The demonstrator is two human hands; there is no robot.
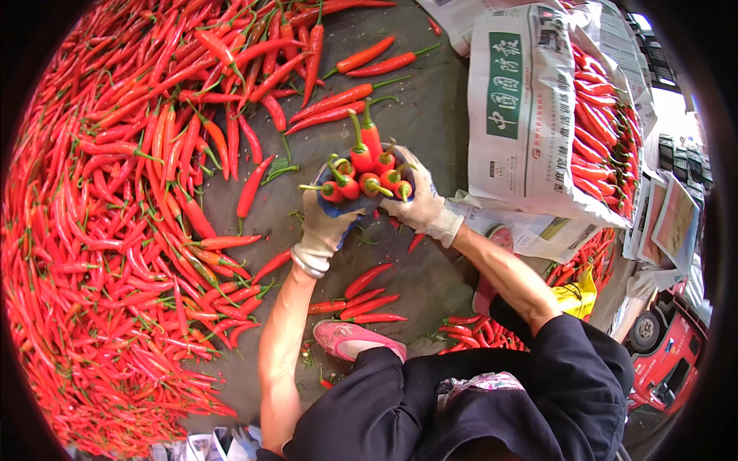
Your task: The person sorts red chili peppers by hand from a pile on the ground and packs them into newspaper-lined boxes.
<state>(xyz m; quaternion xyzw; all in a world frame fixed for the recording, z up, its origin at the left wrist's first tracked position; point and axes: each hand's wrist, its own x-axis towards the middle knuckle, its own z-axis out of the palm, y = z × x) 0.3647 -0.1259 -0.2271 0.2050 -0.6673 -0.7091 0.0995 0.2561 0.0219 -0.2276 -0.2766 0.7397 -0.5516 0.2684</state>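
Between my two gloved hands is a bunch of red chili peppers [364, 158], with their green stems turned up toward me. My left hand [330, 216], in a pale work glove with blue coating, cups the bunch from the left. From the right, my right hand [420, 193] closes around the same bunch in a matching glove. The lower ends of these peppers are hidden by the hands. Just beyond the bunch, a few loose chili peppers [340, 109] lie on the dark floor [426, 115].
A large heap of red chili peppers [115, 230] spreads along the left. At right stands a newspaper-lined container [519, 167] filled with peppers. More peppers [481, 334] lie near my pink shoes [357, 340]. A yellow bag [579, 294] and a red vehicle [666, 351] appear farther right.
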